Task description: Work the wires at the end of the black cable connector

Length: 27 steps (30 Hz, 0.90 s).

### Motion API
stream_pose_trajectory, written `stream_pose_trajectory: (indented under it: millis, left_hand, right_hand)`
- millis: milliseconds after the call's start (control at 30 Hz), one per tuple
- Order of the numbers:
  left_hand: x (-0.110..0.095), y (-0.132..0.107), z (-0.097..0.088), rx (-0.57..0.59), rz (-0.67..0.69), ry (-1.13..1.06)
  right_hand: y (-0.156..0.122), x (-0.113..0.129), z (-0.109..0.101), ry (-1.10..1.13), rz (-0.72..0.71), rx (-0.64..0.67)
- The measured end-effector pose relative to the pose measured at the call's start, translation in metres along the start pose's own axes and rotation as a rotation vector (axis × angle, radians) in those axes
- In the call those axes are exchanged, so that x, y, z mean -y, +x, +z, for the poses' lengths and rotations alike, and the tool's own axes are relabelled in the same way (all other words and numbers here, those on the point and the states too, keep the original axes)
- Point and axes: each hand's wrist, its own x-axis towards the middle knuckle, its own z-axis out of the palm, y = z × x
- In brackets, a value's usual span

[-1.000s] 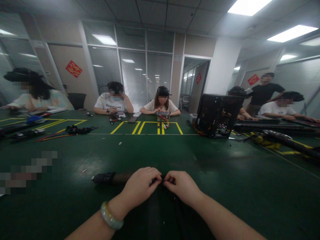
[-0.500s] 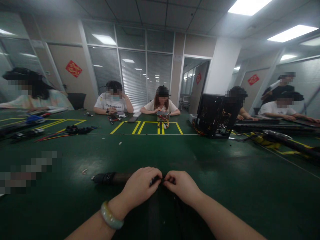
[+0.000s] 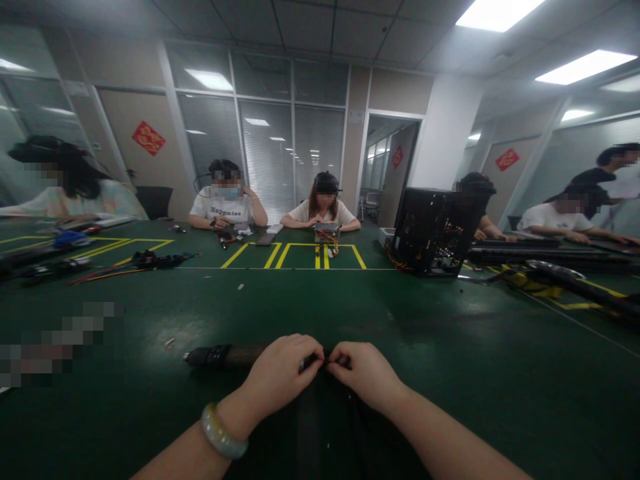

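In the head view, a long dark tube point(image 3: 240, 357) with a ringed black collar and a small metallic tip lies crosswise on the green table. My left hand point(image 3: 284, 363), with a pale bangle at its wrist, is closed over the tube's right part. A short black piece shows between its thumb and fingers. Just to the right, my right hand point(image 3: 367, 372) is pinched, fingertips almost meeting those of the left. Whatever the right fingers hold is too small and dark to make out. Dark strip-like shapes run toward me below the hands, hard to see.
A black computer case point(image 3: 433, 230) stands at the back right. Cable bundles point(image 3: 145, 261) lie at the left, and a long black part point(image 3: 585, 283) at the right. Several people sit round the far side of the green table point(image 3: 320, 300). A small pale scrap point(image 3: 170, 343) lies beyond the tube.
My hands and the tube look practically unmoved. At the far right, a standing person in dark clothing has shifted to the right.
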Motion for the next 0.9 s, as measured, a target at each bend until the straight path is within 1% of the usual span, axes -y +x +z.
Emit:
stream_pose_trajectory:
  millis: [200,433,900]
  left_hand:
    - [0.0029,0.0001,0.0021,0.011,-0.001,0.02]
    - [0.0008,-0.0002,0.0006,0.001,-0.005,0.016]
    - [0.0028,0.0001,0.0027,0.006,-0.008,0.031]
  right_hand:
    - [-0.0001,-0.0003,0.001,0.004,-0.004,-0.007]
    - [0.0004,-0.0023,0.0027,0.011,-0.006,-0.018]
    - [0.0001,0.002,-0.0006,-0.007,0.009,0.004]
